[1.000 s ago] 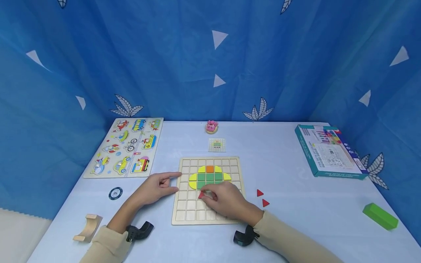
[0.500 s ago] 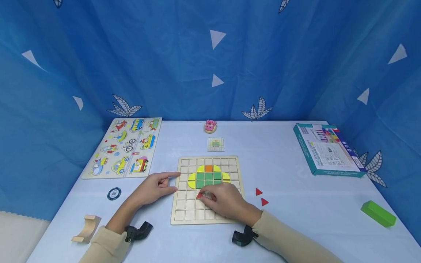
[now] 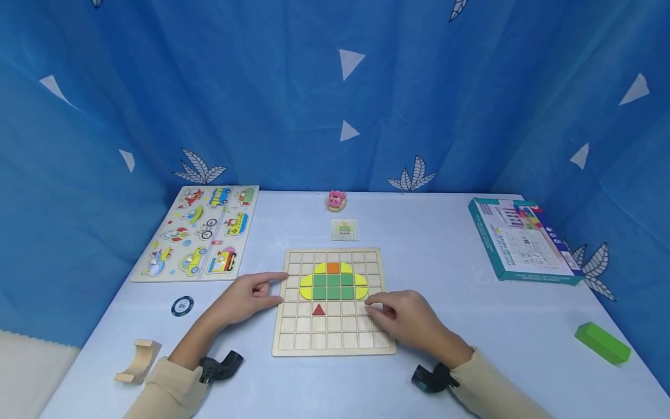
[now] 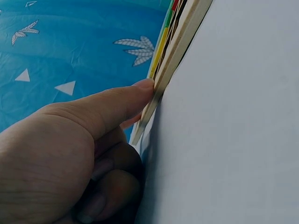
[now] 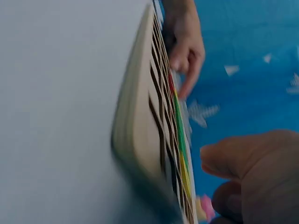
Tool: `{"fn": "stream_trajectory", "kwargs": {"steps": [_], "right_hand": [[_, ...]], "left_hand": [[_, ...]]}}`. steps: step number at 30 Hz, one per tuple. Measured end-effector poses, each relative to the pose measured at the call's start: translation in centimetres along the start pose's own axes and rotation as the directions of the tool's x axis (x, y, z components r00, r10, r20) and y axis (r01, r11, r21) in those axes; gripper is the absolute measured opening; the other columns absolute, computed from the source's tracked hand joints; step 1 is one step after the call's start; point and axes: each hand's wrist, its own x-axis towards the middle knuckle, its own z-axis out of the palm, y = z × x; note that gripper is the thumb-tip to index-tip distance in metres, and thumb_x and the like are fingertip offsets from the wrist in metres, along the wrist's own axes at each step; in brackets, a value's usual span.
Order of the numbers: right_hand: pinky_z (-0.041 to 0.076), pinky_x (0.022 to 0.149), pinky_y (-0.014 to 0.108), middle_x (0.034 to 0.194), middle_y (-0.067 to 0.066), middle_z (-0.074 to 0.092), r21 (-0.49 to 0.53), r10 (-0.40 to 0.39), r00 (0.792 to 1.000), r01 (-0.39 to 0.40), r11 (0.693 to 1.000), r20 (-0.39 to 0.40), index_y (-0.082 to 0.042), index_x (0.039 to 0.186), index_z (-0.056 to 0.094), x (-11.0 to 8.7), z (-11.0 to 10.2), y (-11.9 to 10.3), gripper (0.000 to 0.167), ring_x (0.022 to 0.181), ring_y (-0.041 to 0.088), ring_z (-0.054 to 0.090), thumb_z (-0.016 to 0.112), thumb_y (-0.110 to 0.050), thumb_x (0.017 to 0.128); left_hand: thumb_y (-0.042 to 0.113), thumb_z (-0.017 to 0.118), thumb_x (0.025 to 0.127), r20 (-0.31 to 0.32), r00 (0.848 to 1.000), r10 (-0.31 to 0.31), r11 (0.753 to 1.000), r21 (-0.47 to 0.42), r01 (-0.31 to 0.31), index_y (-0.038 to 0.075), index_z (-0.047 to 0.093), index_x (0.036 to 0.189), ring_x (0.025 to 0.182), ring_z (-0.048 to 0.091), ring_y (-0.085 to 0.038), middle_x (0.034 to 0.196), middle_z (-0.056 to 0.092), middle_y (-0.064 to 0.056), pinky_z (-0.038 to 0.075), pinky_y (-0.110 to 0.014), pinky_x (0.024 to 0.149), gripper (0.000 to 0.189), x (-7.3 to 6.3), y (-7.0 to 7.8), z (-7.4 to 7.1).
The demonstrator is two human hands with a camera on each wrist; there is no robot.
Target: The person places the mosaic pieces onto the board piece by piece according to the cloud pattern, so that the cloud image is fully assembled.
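A square wooden grid board [image 3: 295,343] lies on the table in front of me. On it a pattern shows green squares [image 3: 333,286], yellow rounded pieces [image 3: 306,293] and an orange square [image 3: 333,267]. Below the green rows, a red triangle [image 3: 319,310] sits in one cell. My left hand [image 3: 243,299] touches the board's left edge with thumb and index finger, seen close up at the wooden edge [image 4: 180,44] in the left wrist view. Over the board's right edge hovers my right hand [image 3: 408,317], thumb and index finger apart with nothing between them.
Behind the board lie a small pattern card [image 3: 344,230] and a pink figurine [image 3: 336,201]. To the left are a vehicle puzzle [image 3: 196,233], a round chip [image 3: 182,306] and a curved wooden block [image 3: 140,362]. A boxed set [image 3: 526,240] and a green block [image 3: 603,343] stand right.
My right hand has let go of the red triangle, leaving it in a cell, and moved right. It now covers the spot where two loose red triangles lay. My left hand stays put.
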Motion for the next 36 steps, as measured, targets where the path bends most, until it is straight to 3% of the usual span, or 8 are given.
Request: {"fn": "stream_trajectory", "kwargs": {"steps": [7, 13, 19, 36], "right_hand": [[0.034, 0.049, 0.022, 0.056, -0.019, 0.040, -0.041, 0.188, 0.982, -0.186, 0.982, 0.030, -0.021, 0.103, 0.080, -3.3, -3.9, 3.5, 0.016, 0.051, -0.001, 0.038, 0.083, -0.020, 0.088], [0.032, 0.048, 0.024, 0.055, -0.014, 0.038, -0.070, 0.279, 0.959, -0.275, 0.959, 0.058, -0.021, 0.111, 0.078, -3.9, -5.3, 4.9, 0.024, 0.050, 0.004, 0.038, 0.083, -0.021, 0.087], [0.031, 0.049, 0.023, 0.056, -0.015, 0.039, -0.031, 0.270, 0.954, -0.269, 0.963, 0.128, -0.021, 0.120, 0.076, -4.1, -4.6, 5.4, 0.030, 0.050, 0.003, 0.038, 0.080, -0.024, 0.090], [0.034, 0.051, 0.023, 0.057, -0.014, 0.040, -0.097, 0.291, 0.948, -0.280, 0.955, 0.128, -0.021, 0.119, 0.076, -4.1, -4.1, 5.1, 0.028, 0.053, 0.003, 0.039, 0.079, -0.025, 0.091]], "left_hand": [[0.029, 0.081, 0.089, 0.003, 1.000, 0.004, 1.000, -0.012, -0.004, 0.019, 0.066, 0.136, 0.055, 0.039, -0.012, 0.060, 0.042, 0.004, 0.035, -0.030, 0.059, 0.050, 0.0, 0.1, -0.1], [0.030, 0.080, 0.090, 0.005, 1.000, -0.007, 1.000, -0.023, 0.007, 0.019, 0.066, 0.136, 0.055, 0.039, -0.012, 0.060, 0.042, 0.003, 0.035, -0.030, 0.059, 0.050, -0.1, 0.2, -0.2], [0.030, 0.080, 0.090, 0.009, 1.000, -0.005, 1.000, -0.023, 0.006, 0.018, 0.066, 0.137, 0.055, 0.039, -0.013, 0.060, 0.042, 0.003, 0.035, -0.030, 0.059, 0.050, -0.1, 0.1, -0.2], [0.030, 0.080, 0.090, 0.008, 1.000, 0.001, 1.000, -0.014, -0.001, 0.019, 0.067, 0.136, 0.055, 0.038, -0.011, 0.060, 0.041, 0.004, 0.035, -0.029, 0.059, 0.049, -0.2, 0.2, -0.1]]}}
